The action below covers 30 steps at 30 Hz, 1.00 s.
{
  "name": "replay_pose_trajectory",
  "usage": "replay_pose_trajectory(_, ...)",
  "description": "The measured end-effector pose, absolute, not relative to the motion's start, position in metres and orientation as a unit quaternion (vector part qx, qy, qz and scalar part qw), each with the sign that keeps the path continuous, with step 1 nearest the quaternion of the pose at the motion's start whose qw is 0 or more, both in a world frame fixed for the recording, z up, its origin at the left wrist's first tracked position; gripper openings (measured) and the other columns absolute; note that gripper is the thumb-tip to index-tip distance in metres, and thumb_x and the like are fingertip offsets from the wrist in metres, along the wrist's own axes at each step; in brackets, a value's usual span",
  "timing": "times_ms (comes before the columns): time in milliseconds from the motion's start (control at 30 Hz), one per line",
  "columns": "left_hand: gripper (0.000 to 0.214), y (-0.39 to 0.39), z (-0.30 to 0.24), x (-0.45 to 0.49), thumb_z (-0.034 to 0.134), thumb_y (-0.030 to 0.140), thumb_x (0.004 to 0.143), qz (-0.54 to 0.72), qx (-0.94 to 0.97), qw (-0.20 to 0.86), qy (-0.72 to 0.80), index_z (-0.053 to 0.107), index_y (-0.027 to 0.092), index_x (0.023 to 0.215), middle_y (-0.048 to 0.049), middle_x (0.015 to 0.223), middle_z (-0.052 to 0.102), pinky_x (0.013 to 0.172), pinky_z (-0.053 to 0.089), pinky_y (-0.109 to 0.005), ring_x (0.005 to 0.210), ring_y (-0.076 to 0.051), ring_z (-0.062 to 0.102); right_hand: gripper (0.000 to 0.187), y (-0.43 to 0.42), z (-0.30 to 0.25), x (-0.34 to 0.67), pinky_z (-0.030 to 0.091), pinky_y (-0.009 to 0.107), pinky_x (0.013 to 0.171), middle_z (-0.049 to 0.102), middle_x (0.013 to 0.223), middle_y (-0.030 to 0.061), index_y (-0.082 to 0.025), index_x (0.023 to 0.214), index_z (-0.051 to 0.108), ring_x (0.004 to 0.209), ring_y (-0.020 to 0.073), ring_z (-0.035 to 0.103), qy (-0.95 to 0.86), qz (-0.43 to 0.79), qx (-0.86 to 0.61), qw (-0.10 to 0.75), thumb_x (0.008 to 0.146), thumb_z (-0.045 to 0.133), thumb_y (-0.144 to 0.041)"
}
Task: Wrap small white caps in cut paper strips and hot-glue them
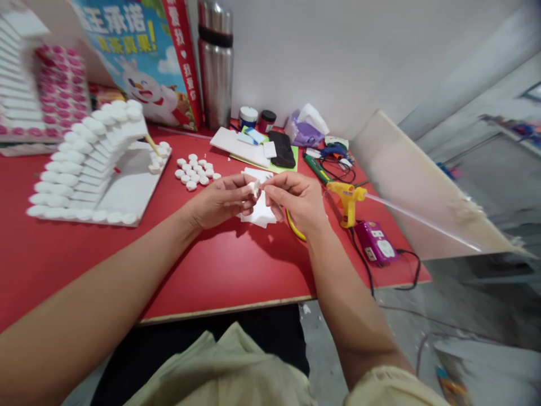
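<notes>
Both hands meet over white paper sheets (261, 213) near the middle of the red table. A small white piece (254, 187), its exact kind too small to make out, is pinched between the thumb and fingers of my left hand (228, 197). My right hand (296, 197) has its thumb and fingertips closed at the right side of that piece. Left of the hands lies a cluster of round white pieces (194, 171). Further left stands a white stair-like model (97, 163), edged with similar round pieces.
A yellow glue gun (347, 197) with a clear stick and a purple power socket (376, 243) stand at right. Behind are a steel flask (216, 67), small jars (248, 117), a black pouch (282, 149) and a purple tissue pack (305, 128). A pale board (422, 186) leans at right.
</notes>
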<state>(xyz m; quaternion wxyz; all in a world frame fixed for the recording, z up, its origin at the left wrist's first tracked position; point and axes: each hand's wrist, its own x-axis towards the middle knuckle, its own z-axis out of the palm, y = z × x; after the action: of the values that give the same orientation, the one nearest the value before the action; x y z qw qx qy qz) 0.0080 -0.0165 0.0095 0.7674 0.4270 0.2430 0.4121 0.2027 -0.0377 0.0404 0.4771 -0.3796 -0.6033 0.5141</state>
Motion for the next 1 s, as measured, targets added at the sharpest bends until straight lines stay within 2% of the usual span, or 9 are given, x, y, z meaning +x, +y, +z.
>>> replay_pose_trajectory(133,0.033,-0.019,0.011,0.007,0.095,0.036,0.065,0.384,0.383,0.816,0.201,0.075,0.016,0.083,-0.0042,0.078,0.061,0.057,0.043,-0.027,0.06,-0.01,0.047,0.024,-0.036,0.037,0.198,0.031,0.022,0.036,0.064,0.061,-0.005,-0.02,0.087,0.073,0.038,0.0046,0.042,-0.57,0.527,-0.376,0.506,0.081,0.082,-0.041)
replay_pose_trajectory(267,0.036,-0.019,0.013,0.004,0.096,0.036,0.059,0.372,0.368,0.827,0.203,0.075,0.017,0.081,-0.005,0.074,0.056,0.051,0.038,-0.027,0.059,-0.011,0.041,0.026,-0.036,0.036,0.197,0.03,0.022,0.036,0.063,0.063,-0.0051,-0.02,0.089,0.073,0.038,0.0044,0.039,-0.561,0.536,-0.37,0.511,0.08,0.083,-0.042)
replay_pose_trajectory(367,0.036,-0.019,0.012,0.004,0.095,0.037,0.059,0.363,0.374,0.826,0.213,0.075,0.017,0.081,-0.006,0.074,0.058,0.051,0.038,-0.027,0.06,-0.012,0.043,0.03,-0.037,0.035,0.196,0.032,0.023,0.038,0.064,0.067,-0.0042,-0.021,0.095,0.074,0.041,0.0049,0.039,-0.576,0.524,-0.378,0.501,0.081,0.083,-0.046)
replay_pose_trajectory(433,0.035,-0.018,0.011,0.006,0.094,0.035,0.062,0.359,0.379,0.826,0.214,0.076,0.015,0.085,-0.0058,0.075,0.06,0.053,0.04,-0.027,0.06,-0.011,0.045,0.032,-0.037,0.034,0.196,0.036,0.024,0.041,0.065,0.072,-0.0032,-0.021,0.101,0.074,0.044,0.0056,0.042,-0.601,0.502,-0.383,0.491,0.084,0.081,-0.047)
replay_pose_trajectory(533,0.032,-0.017,0.009,0.008,0.093,0.031,0.065,0.363,0.382,0.82,0.224,0.076,0.013,0.086,-0.0045,0.075,0.062,0.057,0.043,-0.026,0.059,-0.009,0.048,0.029,-0.037,0.033,0.196,0.046,0.025,0.052,0.067,0.085,0.0002,-0.021,0.106,0.073,0.057,0.0087,0.055,-0.67,0.421,-0.39,0.472,0.088,0.076,-0.044)
replay_pose_trajectory(600,0.031,-0.016,0.007,0.009,0.093,0.03,0.066,0.37,0.386,0.811,0.235,0.075,0.012,0.083,-0.0036,0.073,0.062,0.058,0.045,-0.026,0.059,-0.009,0.051,0.02,-0.035,0.032,0.197,0.049,0.025,0.058,0.067,0.09,0.0018,-0.02,0.102,0.072,0.065,0.01,0.059,-0.725,0.333,-0.39,0.46,0.09,0.072,-0.036)
replay_pose_trajectory(733,0.029,-0.014,0.004,0.009,0.093,0.03,0.068,0.381,0.399,0.792,0.263,0.074,0.012,0.079,-0.0026,0.07,0.063,0.06,0.048,-0.025,0.059,-0.01,0.056,0.005,-0.033,0.031,0.2,0.046,0.025,0.06,0.065,0.087,0.0007,-0.019,0.091,0.068,0.062,0.0088,0.053,-0.78,0.21,-0.391,0.441,0.089,0.065,-0.023)
replay_pose_trajectory(867,0.028,-0.014,0.007,0.009,0.093,0.029,0.068,0.383,0.407,0.777,0.292,0.074,0.012,0.078,-0.0029,0.069,0.065,0.057,0.047,-0.025,0.055,-0.009,0.055,0.004,-0.032,0.031,0.204,0.043,0.025,0.058,0.065,0.082,-0.0013,-0.019,0.088,0.067,0.058,0.0079,0.051,-0.787,0.217,-0.391,0.424,0.089,0.063,-0.018)
replay_pose_trajectory(1000,0.026,-0.014,0.008,0.009,0.092,0.029,0.067,0.38,0.415,0.769,0.304,0.074,0.012,0.077,-0.0033,0.066,0.064,0.054,0.044,-0.026,0.053,-0.009,0.052,0.003,-0.031,0.03,0.206,0.042,0.024,0.055,0.065,0.075,-0.0025,-0.02,0.086,0.065,0.056,0.0084,0.052,-0.771,0.253,-0.414,0.413,0.088,0.066,-0.022)
